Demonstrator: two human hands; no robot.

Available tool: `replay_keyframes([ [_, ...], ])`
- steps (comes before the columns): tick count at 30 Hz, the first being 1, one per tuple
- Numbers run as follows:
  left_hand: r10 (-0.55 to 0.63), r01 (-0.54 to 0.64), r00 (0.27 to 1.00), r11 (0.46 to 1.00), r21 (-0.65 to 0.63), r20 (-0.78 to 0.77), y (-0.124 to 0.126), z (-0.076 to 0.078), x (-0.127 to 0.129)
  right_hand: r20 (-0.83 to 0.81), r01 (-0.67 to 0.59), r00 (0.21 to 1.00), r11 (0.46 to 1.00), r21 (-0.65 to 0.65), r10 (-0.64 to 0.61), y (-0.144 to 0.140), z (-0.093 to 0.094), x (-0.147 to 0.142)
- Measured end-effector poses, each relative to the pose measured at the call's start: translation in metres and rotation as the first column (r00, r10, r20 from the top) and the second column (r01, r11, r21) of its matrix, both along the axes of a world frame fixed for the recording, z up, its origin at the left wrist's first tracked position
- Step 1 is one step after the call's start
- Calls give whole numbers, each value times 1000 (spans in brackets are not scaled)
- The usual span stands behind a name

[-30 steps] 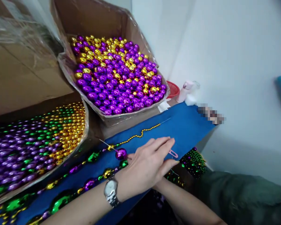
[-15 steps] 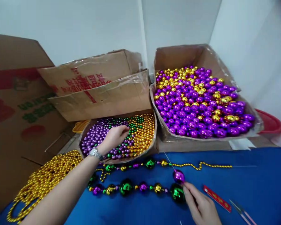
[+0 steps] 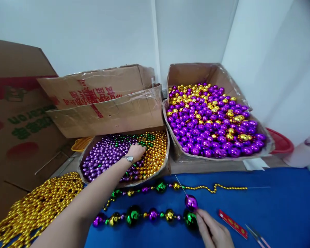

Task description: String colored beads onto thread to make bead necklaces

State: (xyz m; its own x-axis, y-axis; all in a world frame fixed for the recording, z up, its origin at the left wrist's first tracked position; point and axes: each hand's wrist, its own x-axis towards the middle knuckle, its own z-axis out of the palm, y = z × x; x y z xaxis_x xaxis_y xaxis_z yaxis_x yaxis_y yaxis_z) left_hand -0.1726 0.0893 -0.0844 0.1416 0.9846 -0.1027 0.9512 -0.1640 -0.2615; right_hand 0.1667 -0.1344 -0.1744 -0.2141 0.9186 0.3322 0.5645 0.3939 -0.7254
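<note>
My left hand (image 3: 136,152), a watch on its wrist, reaches into a cardboard box of small beads (image 3: 103,155) in purple, green and gold. Its fingers are curled down among the green and gold beads; whatever they pinch is hidden. Over the blue cloth, my right hand (image 3: 215,230) is closed in a pinch on a thin needle (image 3: 180,184) just below a shiny purple ball (image 3: 190,203), which is threaded on it. Close by the right fingertips, a large green ball (image 3: 190,219) ends a strung row of beads (image 3: 133,216) on the cloth.
A second box (image 3: 182,156) holds larger purple and gold balls. Gold bead strands (image 3: 46,199) are heaped at left. Another bead string (image 3: 161,187) lies behind the front row. A red strip (image 3: 233,224) and pointed snips (image 3: 257,236) lie at right. A red basin (image 3: 280,141) stands behind.
My left hand has moved slightly right and deeper among the small beads, its fingers now pointing down. My right hand still holds the needle with the purple ball. The view has shifted a little.
</note>
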Motion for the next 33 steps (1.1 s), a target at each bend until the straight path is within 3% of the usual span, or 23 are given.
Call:
replay_keyframes([
  [9, 29, -29, 1000, 1000, -12, 9, -8, 9, -4, -110, -1, 994, 1000, 11, 3, -2, 21, -12],
  [14, 30, -26, 997, 998, -61, 72, -5, 11, -2, -122, -15, 992, 1000, 28, 18, -3, 23, -16],
  [19, 40, -27, 963, 998, -55, 266, -8, 8, -1, -83, -49, 995, 999, 22, 51, -4, 20, -13],
  [23, 56, -47, 849, 998, -30, 525, -22, 23, 5, -101, -50, 994, 998, 26, 53, -4, 27, -15],
  [27, 23, -27, 607, 1000, -8, 795, -61, 44, 28, -150, -6, 989, 999, 34, 11, -5, 41, -22],
  [29, 12, 1, 441, 1000, -15, 897, -89, 49, 45, -151, -21, 988, 999, 35, 26, -5, 47, -26],
  [30, 38, 20, 297, 999, -45, 954, -103, 50, 55, -141, -44, 989, 999, 31, 48, -5, 49, -27],
  [31, 114, 41, 39, 992, -116, 993, -115, 50, 64, -131, -66, 989, 997, 29, 69, -5, 51, -28],
  [33, 261, 102, -363, 965, -241, 894, -136, 48, 79, -114, -89, 989, 996, 26, 92, -5, 52, -28],
])
